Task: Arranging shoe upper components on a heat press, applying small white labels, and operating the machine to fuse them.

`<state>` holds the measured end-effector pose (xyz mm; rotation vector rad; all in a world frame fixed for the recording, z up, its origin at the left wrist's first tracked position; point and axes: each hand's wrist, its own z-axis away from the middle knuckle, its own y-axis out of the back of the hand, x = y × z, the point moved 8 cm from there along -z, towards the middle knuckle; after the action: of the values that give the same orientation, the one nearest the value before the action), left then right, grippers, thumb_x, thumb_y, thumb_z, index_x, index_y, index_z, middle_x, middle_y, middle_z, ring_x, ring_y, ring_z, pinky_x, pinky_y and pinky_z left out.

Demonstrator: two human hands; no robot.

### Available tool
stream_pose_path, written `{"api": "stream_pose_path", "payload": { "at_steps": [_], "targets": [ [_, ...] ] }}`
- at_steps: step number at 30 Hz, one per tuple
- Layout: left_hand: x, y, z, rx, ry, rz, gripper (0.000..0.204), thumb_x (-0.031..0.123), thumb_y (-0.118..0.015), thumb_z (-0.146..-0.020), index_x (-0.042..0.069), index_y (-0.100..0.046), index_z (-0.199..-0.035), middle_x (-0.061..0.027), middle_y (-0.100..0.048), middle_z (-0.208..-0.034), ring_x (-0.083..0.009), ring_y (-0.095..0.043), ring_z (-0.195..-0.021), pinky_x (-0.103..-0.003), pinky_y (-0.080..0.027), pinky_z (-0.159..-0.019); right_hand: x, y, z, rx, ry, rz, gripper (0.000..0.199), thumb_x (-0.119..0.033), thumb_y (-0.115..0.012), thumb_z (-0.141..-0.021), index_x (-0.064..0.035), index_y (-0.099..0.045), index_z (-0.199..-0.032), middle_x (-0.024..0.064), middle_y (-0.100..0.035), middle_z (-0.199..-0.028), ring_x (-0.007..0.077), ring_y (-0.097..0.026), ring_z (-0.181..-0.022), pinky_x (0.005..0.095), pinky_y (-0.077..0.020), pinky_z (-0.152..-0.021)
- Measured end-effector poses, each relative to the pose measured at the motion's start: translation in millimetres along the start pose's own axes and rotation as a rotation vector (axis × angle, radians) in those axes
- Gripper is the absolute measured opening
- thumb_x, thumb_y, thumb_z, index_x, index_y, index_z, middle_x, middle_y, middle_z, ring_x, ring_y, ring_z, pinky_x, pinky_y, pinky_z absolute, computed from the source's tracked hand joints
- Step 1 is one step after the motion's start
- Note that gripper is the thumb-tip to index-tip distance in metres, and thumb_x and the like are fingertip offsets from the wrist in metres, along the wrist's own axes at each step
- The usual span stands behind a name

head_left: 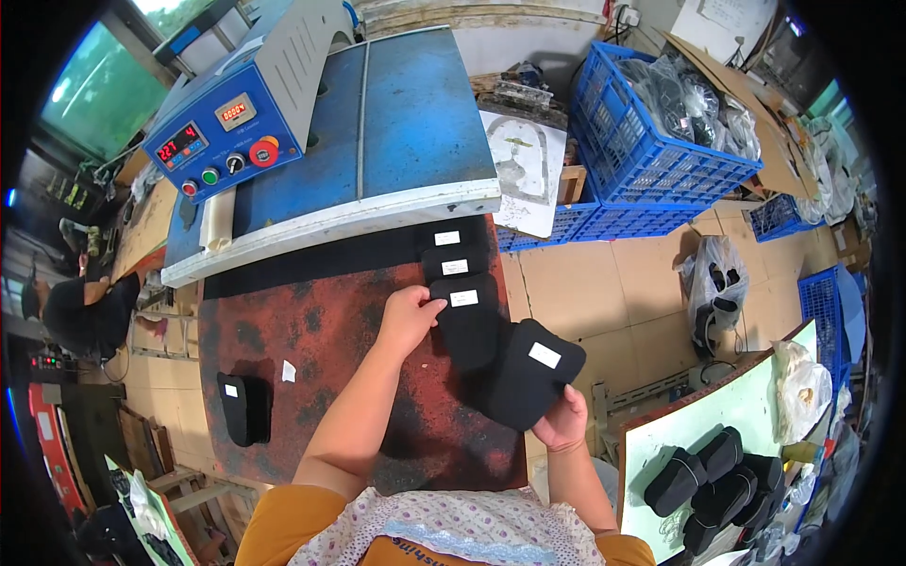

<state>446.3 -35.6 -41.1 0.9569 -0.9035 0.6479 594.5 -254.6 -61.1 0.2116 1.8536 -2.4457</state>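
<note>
My right hand [563, 423] grips the lower right edge of a black, tongue-shaped fabric pad [524, 391] with a white label, tilted over the table's right edge. At the left edge of a second black pad [469, 335], my left hand [411, 321] has its fingers closed beside the white label. Beyond it, two more labelled pads, a middle one [472, 257] and a far one [462, 227], overlap in a row running under the press's front edge. A separate labelled pad [244, 415] lies at the left on the worn red-and-black table [321, 349].
A blue press [406, 113] with a control box [236, 123] stands over the table's far side. Blue crates [651, 141] stack at the right rear. On a light green table [651, 443] at right sit several black items [717, 486]. A white scrap [289, 371] lies on the table.
</note>
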Motion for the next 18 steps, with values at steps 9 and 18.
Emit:
{"api": "stream_pose_path", "payload": {
  "at_steps": [9, 18],
  "targets": [
    [35.8, -2.1, 24.2, 0.162, -0.281, -0.367, 0.022, 0.009, -0.067, -0.076, -0.003, -0.061, -0.092, -0.0084, -0.062, -0.075, -0.0113, -0.057, -0.062, -0.027, -0.047, -0.057, 17.3, 10.5, 1.2, 0.245, -0.003, 0.207, 0.051, -0.026, -0.061, -0.085, -0.0065, -0.042, -0.128, 0.0099, -0.051, -0.124, 0.026, -0.05, -0.114, 0.0424, -0.0402, -0.096],
    [2.3, -13.4, 36.8, -0.07, 0.013, 0.136, 0.01, 0.007, -0.064, -0.079, 0.0, -0.061, -0.086, -0.0023, -0.063, -0.073, -0.007, -0.053, -0.056, -0.022, -0.042, -0.044, -14.1, 20.2, 15.6, 0.266, 0.099, 0.076, 0.056, -0.047, -0.043, -0.09, -0.0092, -0.04, -0.131, 0.0109, -0.046, -0.131, 0.0301, -0.045, -0.119, 0.0464, -0.0351, -0.1]
  ]
}}
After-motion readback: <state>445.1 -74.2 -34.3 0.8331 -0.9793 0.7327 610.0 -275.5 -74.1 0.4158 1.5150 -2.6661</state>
